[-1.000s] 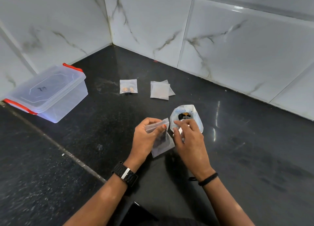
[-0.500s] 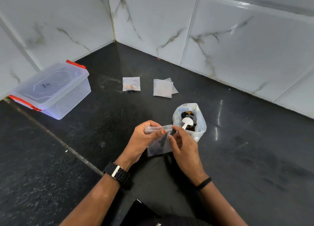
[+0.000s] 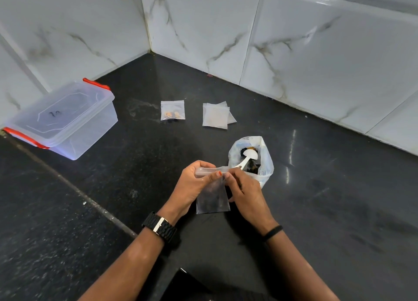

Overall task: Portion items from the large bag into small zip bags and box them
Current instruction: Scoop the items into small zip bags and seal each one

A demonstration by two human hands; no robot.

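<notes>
Premises appear to be a home kitchen: polished black stone counter set into a corner, white marble-patterned wall tiles as backsplash, and a clear plastic storage box with red clips.

Glossy black speckled stone counter, shiny white marble-look wall tiles, clear smooth plastic box with red clips, thin see-through plastic zip bags, white plastic spoon, crinkled film bag

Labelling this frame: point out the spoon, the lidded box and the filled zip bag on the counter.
spoon (image 3: pixel 249 154): head view, on its white bowl.
box (image 3: pixel 65 113): head view, middle of the lid.
filled zip bag (image 3: pixel 172 110): head view, centre of the pouch.
</notes>
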